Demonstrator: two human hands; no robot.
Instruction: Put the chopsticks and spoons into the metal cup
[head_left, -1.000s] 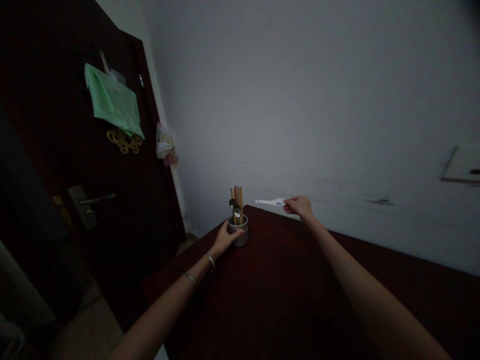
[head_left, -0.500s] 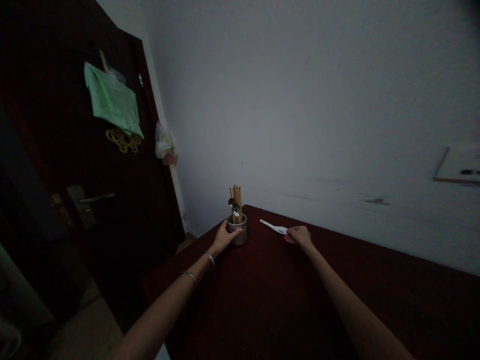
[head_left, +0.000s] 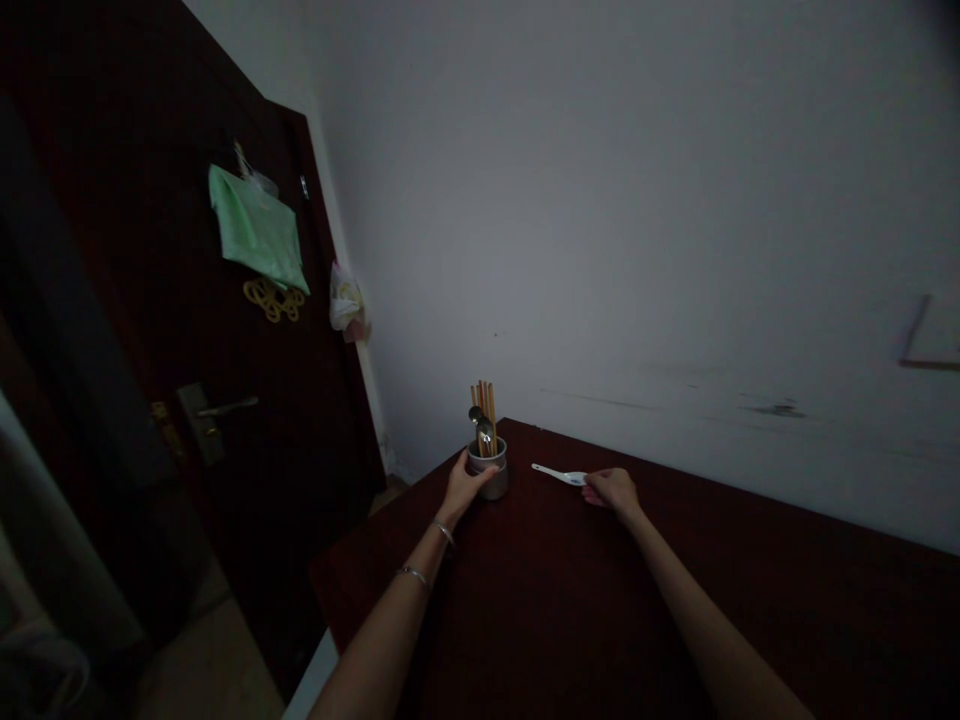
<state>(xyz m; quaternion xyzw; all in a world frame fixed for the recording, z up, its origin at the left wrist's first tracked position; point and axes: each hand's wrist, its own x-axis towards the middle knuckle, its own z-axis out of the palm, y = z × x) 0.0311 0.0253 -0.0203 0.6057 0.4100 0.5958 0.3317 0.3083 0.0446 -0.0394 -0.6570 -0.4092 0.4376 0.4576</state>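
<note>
A small grey cup [head_left: 493,476] stands near the far left corner of a dark red table [head_left: 570,600]. It holds several wooden chopsticks [head_left: 486,405] and a metal spoon [head_left: 480,422]. My left hand [head_left: 465,485] is wrapped round the cup's left side. A white ceramic spoon [head_left: 556,473] lies flat on the table to the right of the cup. My right hand [head_left: 613,489] rests on the table at the spoon's bowl end, fingers curled on it.
A dark wooden door [head_left: 150,330] with a metal handle [head_left: 217,410] is on the left. A green bag [head_left: 259,228] and a white bag [head_left: 347,303] hang there. A white wall [head_left: 637,220] runs behind the table.
My right hand lowered the white spoon from the air onto the table beside the cup. My left hand stayed on the cup. The view shifted slightly.
</note>
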